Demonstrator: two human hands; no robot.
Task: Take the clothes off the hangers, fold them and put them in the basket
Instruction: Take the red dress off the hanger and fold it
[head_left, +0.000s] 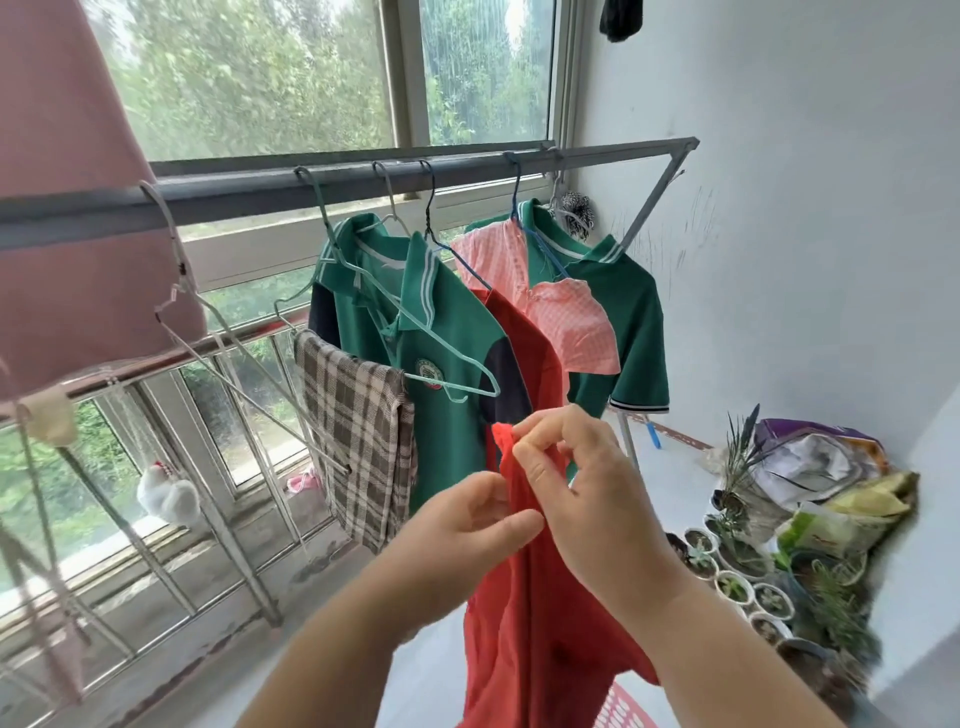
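In front of the window, at the grey metal drying rail (332, 179), both forearms reach up and forward from the bottom of the view and meet on the long red fabric garment (540, 623). The left hand (470, 525) comes in from the lower left, fingers curled and thumb lying across the cloth, gripping its edge. The right hand (576, 483) sits just above and to the right, its back toward us and wrist bent, its fingertips pinching a bunched fold of the same red cloth. The garment runs almost straight up and down. Its upper end is by the dark wire hanger (452, 249) on the rail (whether it is hooked on that hanger I cannot tell), and its lower end drops past the hands and out of view. It hangs between a green polo shirt with a white-striped collar (447, 415) on the left and a pink checked garment (566, 322) on the right. A pink slotted plastic rim (623, 706) shows just beside its lower edge.
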